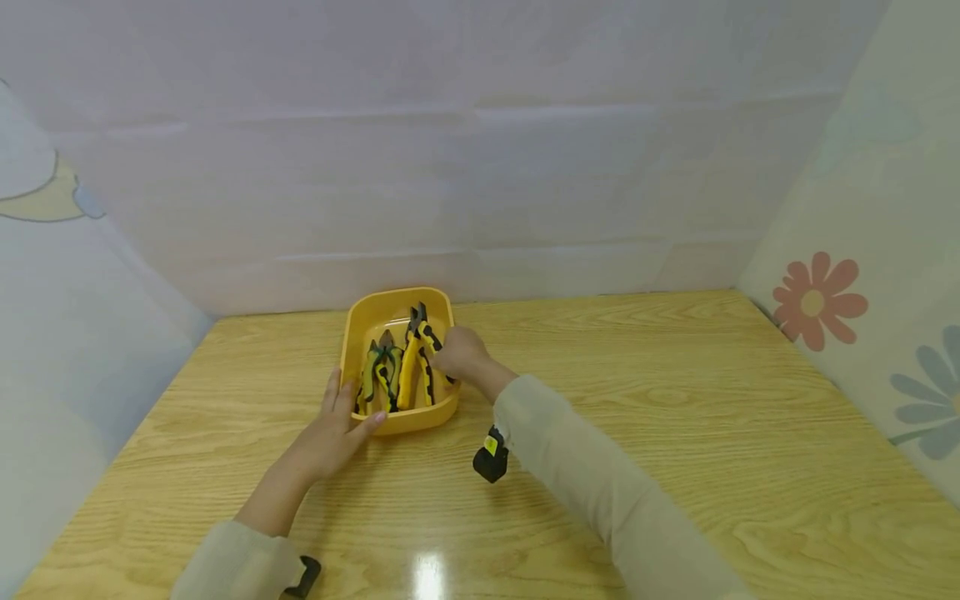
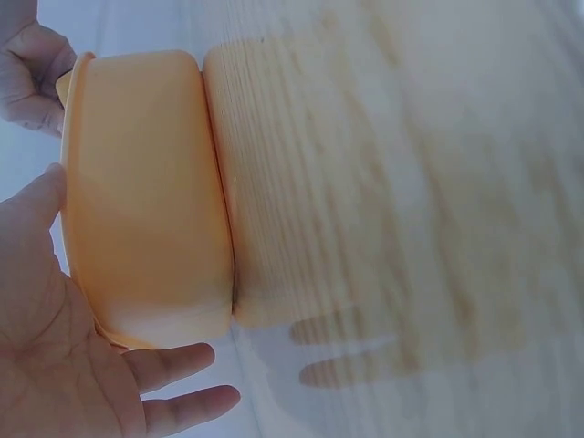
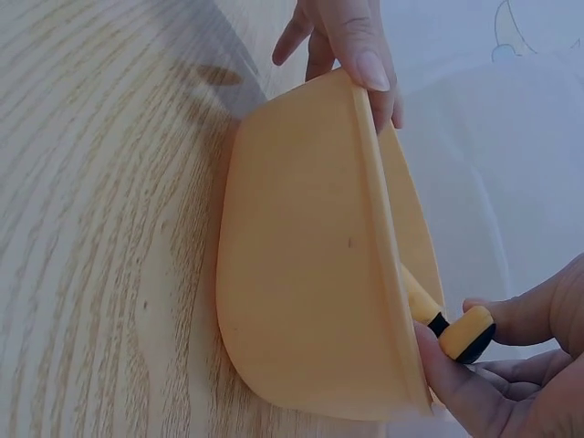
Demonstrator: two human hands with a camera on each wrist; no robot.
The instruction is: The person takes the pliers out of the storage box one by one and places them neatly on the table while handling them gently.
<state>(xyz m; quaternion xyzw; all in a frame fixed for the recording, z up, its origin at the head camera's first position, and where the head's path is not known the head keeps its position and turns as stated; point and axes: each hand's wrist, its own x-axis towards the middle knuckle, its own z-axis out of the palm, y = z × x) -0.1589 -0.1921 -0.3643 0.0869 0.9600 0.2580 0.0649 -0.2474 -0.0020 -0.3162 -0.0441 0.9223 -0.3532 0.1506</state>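
Note:
A yellow plastic basin (image 1: 401, 423) with rounded corners stands on the table and holds several pliers. Green-handled pliers (image 1: 384, 354) lie at its left, and other pliers with yellow-and-black handles (image 1: 408, 367) lie beside them. My left hand (image 1: 333, 437) holds the near-left corner. Its thumb is on the near rim, one finger reaches inside, and two straight fingers show outside in the left wrist view. At the right rim, my right hand (image 1: 463, 357) pinches a yellow-and-black plier handle (image 3: 467, 334) between thumb and finger. The held pliers' other parts are mostly hidden by hand and wall.
The wood-grain table (image 1: 637, 433) reaches out on both sides of the basin. A pale wall (image 1: 480, 208) rises just behind it. Side panels stand left and right, the right one (image 1: 862, 233) printed with flowers. Black wrist devices (image 1: 491, 456) hang under the sleeves.

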